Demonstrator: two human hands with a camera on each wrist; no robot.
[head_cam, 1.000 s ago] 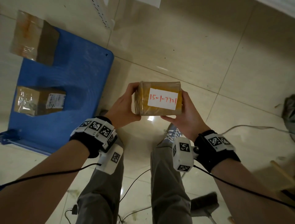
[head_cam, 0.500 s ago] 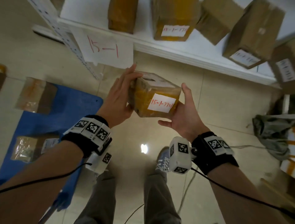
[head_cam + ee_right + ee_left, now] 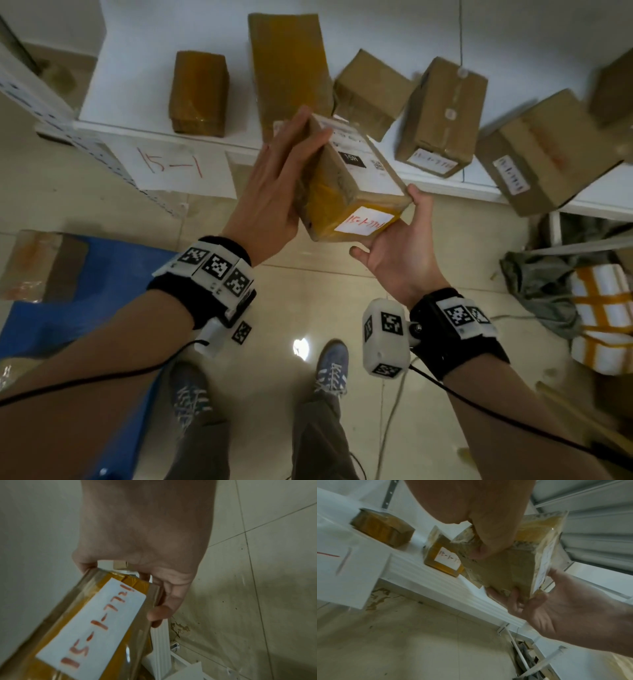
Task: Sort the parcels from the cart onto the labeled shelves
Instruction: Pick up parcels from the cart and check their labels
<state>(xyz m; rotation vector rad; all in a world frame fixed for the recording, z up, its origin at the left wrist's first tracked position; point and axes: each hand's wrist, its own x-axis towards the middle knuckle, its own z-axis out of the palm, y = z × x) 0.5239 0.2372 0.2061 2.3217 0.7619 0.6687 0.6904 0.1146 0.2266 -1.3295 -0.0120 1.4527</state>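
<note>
I hold a tape-wrapped brown parcel [image 3: 346,185] tilted in the air, just in front of the white shelf [image 3: 137,85]. Its white label [image 3: 92,622] reads 15-1-7721 in red. My left hand [image 3: 274,192] grips the parcel's left side, with the thumb [image 3: 488,538] pressed on its underside. My right hand [image 3: 397,253] cups the near right corner from below, fingers curled under it [image 3: 515,599]. A paper sign marked 15-1 [image 3: 171,164] hangs from the shelf edge. The blue cart [image 3: 68,308] lies at lower left with a parcel [image 3: 34,263] on it.
Several brown parcels stand on the shelf: one at the left [image 3: 198,92], a tall one [image 3: 287,68] behind the held parcel, and others to the right [image 3: 442,116]. A grey bag [image 3: 541,287] and a white taped box [image 3: 603,308] lie on the floor at right.
Both hands have raised the parcel from in front of my body up and forward to the shelf edge, and it has tilted. My view has swung from the cart to the shelf.
</note>
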